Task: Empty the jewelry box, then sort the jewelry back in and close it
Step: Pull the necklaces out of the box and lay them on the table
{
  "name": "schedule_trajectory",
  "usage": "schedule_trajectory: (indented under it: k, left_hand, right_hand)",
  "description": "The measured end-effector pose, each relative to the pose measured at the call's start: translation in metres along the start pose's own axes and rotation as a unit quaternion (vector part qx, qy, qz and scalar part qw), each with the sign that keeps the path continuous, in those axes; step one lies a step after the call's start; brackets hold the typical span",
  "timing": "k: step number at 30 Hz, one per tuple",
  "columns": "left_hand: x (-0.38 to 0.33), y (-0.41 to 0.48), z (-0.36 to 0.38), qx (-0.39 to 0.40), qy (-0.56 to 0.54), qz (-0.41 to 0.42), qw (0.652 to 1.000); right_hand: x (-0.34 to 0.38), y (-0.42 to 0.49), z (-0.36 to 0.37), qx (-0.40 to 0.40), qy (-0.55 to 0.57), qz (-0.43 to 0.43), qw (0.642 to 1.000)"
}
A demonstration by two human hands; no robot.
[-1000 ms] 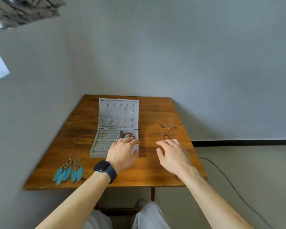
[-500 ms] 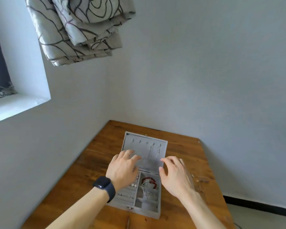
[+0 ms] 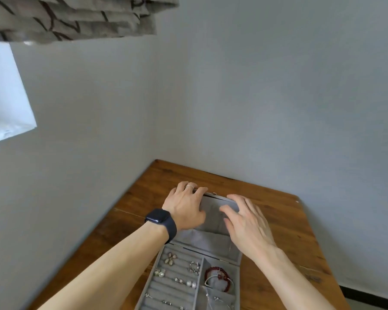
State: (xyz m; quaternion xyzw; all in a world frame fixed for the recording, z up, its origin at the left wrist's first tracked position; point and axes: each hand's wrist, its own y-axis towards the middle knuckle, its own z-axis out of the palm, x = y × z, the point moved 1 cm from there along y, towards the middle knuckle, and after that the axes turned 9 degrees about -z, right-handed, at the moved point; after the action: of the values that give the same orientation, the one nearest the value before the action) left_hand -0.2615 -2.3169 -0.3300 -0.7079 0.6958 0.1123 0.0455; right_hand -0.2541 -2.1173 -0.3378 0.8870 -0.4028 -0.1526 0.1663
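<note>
Lying open on the table [image 3: 285, 222], the box [image 3: 188, 287] runs off the bottom edge, so its near end is cut off. Both hands sit on the lid [image 3: 213, 213] at the box's far end: the left hand [image 3: 185, 206] curls its fingers over the lid's far rim, clamped on it, a ring [image 3: 189, 186] on one finger; the right hand [image 3: 246, 220] lies flat with fingers spread, blurred, and whether it grips the lid cannot be told. They hide most of the lid. Inside the box, earrings [image 3: 177, 271] fill the left rows; a red bracelet [image 3: 220, 277] lies right of them. The watch [image 3: 160, 218] face is dark, with no readable writing.
</note>
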Motion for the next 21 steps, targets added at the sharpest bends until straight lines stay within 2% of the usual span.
schedule_trajectory:
  k: [9,16,21]
  left_hand:
    - [0.004,-0.005,0.005,-0.048,-0.027,0.026,0.998]
    - [0.003,-0.005,0.001,-0.046,-0.024,0.028,0.998]
    - [-0.004,-0.010,-0.010,-0.017,0.001,0.013,1.000]
  right_hand:
    - [-0.001,0.008,0.007,-0.013,-0.037,-0.019,0.999]
    - [-0.010,0.017,-0.027,-0.109,0.128,0.030,0.985]
    - [-0.007,0.026,-0.068,-0.145,0.170,0.053,0.973]
